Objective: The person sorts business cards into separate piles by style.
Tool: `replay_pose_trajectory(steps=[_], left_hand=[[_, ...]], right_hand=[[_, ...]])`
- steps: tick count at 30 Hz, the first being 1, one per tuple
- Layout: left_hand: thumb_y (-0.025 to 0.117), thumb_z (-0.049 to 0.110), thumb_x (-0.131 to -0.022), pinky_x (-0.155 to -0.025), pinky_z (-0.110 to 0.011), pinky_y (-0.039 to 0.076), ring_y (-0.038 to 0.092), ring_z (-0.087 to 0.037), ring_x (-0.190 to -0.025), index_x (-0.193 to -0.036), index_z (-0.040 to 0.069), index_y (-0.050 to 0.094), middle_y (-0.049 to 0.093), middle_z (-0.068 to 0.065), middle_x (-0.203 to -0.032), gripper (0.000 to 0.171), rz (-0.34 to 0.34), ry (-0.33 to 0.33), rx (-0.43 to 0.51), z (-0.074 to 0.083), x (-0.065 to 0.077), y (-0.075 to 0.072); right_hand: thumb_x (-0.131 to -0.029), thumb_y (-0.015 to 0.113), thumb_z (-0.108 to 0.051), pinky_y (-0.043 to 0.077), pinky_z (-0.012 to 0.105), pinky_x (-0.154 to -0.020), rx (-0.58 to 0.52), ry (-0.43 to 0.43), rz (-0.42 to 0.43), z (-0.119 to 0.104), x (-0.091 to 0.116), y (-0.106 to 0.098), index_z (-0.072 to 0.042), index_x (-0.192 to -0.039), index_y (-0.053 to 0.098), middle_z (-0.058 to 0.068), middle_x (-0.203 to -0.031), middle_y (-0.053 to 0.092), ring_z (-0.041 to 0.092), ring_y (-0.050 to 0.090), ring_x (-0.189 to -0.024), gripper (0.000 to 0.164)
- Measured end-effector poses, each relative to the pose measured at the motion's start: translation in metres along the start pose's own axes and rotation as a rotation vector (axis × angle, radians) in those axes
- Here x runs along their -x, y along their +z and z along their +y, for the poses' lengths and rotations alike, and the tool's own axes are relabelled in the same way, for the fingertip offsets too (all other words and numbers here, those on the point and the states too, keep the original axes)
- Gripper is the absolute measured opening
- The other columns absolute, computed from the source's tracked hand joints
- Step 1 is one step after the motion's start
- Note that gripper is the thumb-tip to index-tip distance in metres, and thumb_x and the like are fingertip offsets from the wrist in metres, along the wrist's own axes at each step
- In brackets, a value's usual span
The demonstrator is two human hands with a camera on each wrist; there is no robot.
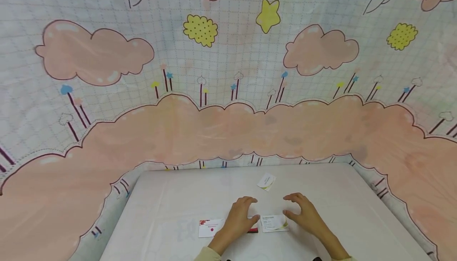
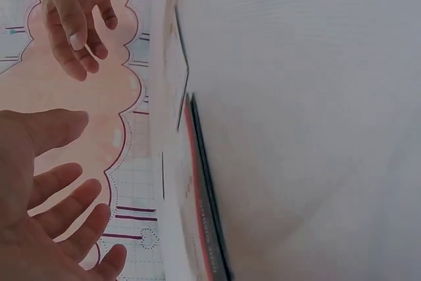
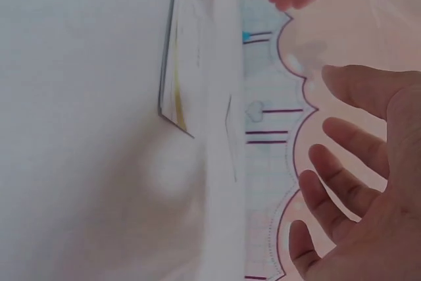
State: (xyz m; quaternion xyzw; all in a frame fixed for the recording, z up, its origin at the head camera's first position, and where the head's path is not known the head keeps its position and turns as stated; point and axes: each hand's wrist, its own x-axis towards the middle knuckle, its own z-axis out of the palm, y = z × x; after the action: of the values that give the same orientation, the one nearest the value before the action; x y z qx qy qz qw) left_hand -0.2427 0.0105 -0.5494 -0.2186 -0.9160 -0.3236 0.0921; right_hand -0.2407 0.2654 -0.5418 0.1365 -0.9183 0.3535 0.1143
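Over the table my left hand hovers with fingers loosely curved and nothing in its grasp. Below it, partly hidden, lies a card with a red and black edge. To its left is a white card with red flowers and a red dot. My right hand is likewise curved and holds nothing, just right of a white business card with a yellow-green curve. In the left wrist view, the fingers are spread apart above the cards; the right wrist view shows the other hand's fingers spread too.
Farther back on the white table lies another white business card, set at an angle. A cloth printed with clouds and stars hangs behind the table and along its sides.
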Motion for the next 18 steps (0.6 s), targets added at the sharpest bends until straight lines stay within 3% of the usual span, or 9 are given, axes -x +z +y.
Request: replay_pose_trajectory(steps=[11, 18], left_hand=[[0.074, 0.023, -0.085, -0.099, -0.048, 0.048, 0.058, -0.031, -0.119, -0.124, 0.01, 0.061, 0.063, -0.009, -0.125, 0.042, 0.086, -0.121, 0.146, -0.009, -0.021, 0.003], [0.075, 0.021, -0.085, -0.098, -0.046, 0.048, 0.059, -0.031, -0.115, -0.122, 0.006, 0.062, 0.066, -0.01, -0.118, 0.042, 0.122, -0.149, 0.191, -0.015, -0.035, 0.011]], right_hand=[[-0.082, 0.077, -0.014, 0.049, 0.053, -0.09, -0.041, 0.023, 0.083, -0.001, -0.035, 0.003, -0.006, -0.115, 0.067, 0.011, -0.115, 0.066, 0.031, 0.06, -0.107, 0.035], [-0.084, 0.075, -0.015, 0.049, 0.049, -0.089, -0.049, 0.097, 0.079, 0.011, -0.059, 0.015, -0.003, -0.116, 0.066, 0.015, -0.114, 0.065, 0.033, 0.06, -0.106, 0.036]])
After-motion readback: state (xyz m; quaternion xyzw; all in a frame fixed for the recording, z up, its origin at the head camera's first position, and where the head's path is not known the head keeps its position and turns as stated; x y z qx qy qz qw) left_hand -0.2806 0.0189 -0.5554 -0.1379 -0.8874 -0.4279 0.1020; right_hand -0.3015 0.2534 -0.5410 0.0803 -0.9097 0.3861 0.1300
